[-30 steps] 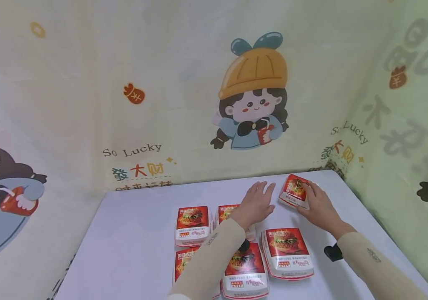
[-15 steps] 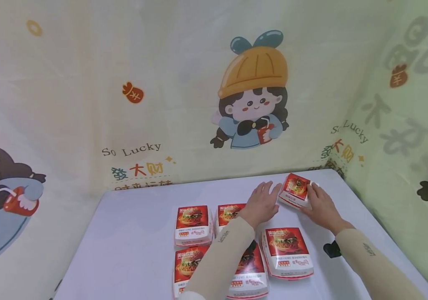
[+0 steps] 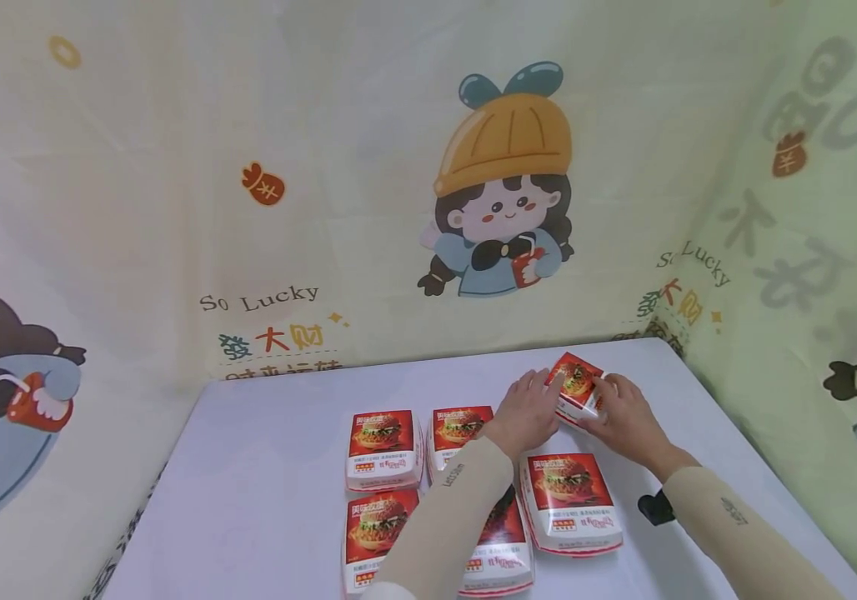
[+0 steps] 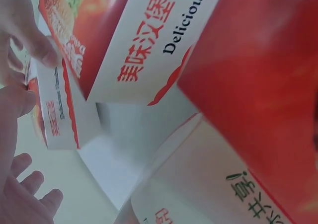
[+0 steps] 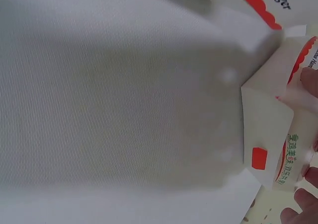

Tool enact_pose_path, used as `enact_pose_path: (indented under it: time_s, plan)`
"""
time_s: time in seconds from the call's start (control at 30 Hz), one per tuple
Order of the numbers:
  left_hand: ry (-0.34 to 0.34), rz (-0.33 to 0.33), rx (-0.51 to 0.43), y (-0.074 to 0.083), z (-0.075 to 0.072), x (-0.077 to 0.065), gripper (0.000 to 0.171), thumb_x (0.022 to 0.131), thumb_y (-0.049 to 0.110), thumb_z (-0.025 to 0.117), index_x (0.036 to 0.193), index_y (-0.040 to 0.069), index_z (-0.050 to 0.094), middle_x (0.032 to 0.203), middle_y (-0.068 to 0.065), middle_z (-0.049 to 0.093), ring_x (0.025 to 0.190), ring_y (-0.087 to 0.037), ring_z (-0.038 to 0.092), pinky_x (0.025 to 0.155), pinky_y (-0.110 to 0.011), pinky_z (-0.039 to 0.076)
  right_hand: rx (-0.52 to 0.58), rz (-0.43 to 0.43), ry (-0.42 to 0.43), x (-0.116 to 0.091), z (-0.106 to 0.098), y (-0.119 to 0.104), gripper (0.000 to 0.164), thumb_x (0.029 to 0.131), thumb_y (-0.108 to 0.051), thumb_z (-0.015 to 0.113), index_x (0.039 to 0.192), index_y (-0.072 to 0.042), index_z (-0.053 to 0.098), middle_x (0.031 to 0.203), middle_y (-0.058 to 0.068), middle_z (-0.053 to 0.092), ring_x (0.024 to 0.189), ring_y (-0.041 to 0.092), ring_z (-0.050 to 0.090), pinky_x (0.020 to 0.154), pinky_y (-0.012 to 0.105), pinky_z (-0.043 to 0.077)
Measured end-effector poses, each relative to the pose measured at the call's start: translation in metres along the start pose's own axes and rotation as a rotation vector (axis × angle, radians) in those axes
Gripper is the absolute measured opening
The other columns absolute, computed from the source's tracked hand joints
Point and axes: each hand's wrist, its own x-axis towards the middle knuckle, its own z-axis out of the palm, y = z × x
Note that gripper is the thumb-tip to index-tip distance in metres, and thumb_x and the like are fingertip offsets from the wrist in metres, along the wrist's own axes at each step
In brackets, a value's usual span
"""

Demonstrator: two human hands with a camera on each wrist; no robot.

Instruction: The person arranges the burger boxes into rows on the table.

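A red and white burger box (image 3: 575, 380) lies slightly turned near the back right of the table, between both hands. My right hand (image 3: 629, 422) grips its right side, thumb at the front and fingers over the right edge. The right wrist view shows the side flap of this burger box (image 5: 268, 129) against the white surface. My left hand (image 3: 528, 412) is at the box's left side, index finger at its top edge. In the left wrist view, the left hand's fingers (image 4: 35, 182) are spread beside the burger box (image 4: 55, 110).
Several matching closed burger boxes stand in two rows, including a back-left box (image 3: 383, 448), a front-left box (image 3: 379, 533) and a right-hand box (image 3: 573, 504). The left forearm crosses over the middle boxes. A patterned curtain (image 3: 368, 208) hangs behind the white table (image 3: 248, 483).
The burger box at the back has shifted left. My right hand has moved left with it, its hold lower on the right side. The left hand has come up against the box's left side.
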Motion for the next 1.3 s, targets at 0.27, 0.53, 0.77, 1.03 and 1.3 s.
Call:
enact_pose_path:
  time_s: [0.27, 0.53, 0.77, 1.03, 1.3]
  plan:
    - [-0.014, 0.017, 0.014, 0.003, 0.005, -0.004, 0.056, 0.099, 0.041, 0.057, 0.150, 0.024, 0.040, 0.156, 0.002, 0.040, 0.144, -0.014, 0.040, 0.115, -0.032, 0.040, -0.004, -0.011, -0.006, 0.001, 0.001, -0.010, 0.078, 0.081, -0.032, 0.080, 0.139, 0.006, 0.044, 0.135, 0.032, 0.038, 0.121, 0.050, 0.039, 0.097, 0.066, 0.046]
    - [-0.079, -0.023, 0.009, 0.007, 0.001, -0.009, 0.057, 0.100, 0.043, 0.055, 0.150, 0.021, 0.040, 0.159, 0.000, 0.035, 0.138, -0.011, 0.046, 0.108, -0.028, 0.046, -0.040, -0.032, -0.025, 0.001, -0.002, -0.015, 0.078, 0.078, -0.036, 0.081, 0.140, 0.000, 0.048, 0.132, 0.029, 0.041, 0.115, 0.045, 0.042, 0.090, 0.061, 0.053]
    - [-0.114, -0.028, -0.034, 0.006, 0.001, -0.009, 0.060, 0.098, 0.038, 0.060, 0.151, 0.018, 0.039, 0.159, -0.001, 0.034, 0.133, -0.010, 0.051, 0.097, -0.023, 0.053, 0.040, 0.002, -0.154, 0.003, -0.003, -0.011, 0.092, 0.081, -0.030, 0.081, 0.152, -0.002, 0.029, 0.149, 0.036, 0.026, 0.128, 0.056, 0.035, 0.098, 0.068, 0.045]
    - [-0.141, -0.009, -0.066, 0.006, 0.002, -0.010, 0.059, 0.100, 0.034, 0.058, 0.152, 0.016, 0.038, 0.162, -0.001, 0.029, 0.138, -0.010, 0.047, 0.100, -0.021, 0.051, 0.013, -0.057, -0.140, -0.001, 0.000, -0.010, 0.090, 0.080, -0.017, 0.082, 0.152, -0.003, 0.030, 0.150, 0.038, 0.025, 0.128, 0.060, 0.038, 0.096, 0.065, 0.048]
    - [-0.117, -0.006, -0.136, 0.004, 0.003, -0.009, 0.059, 0.099, 0.029, 0.060, 0.151, 0.012, 0.038, 0.161, -0.003, 0.031, 0.140, -0.012, 0.045, 0.104, -0.021, 0.048, 0.002, -0.153, -0.076, 0.001, -0.002, -0.016, 0.087, 0.079, -0.011, 0.082, 0.148, 0.007, 0.034, 0.156, 0.032, 0.024, 0.137, 0.055, 0.031, 0.104, 0.063, 0.042]
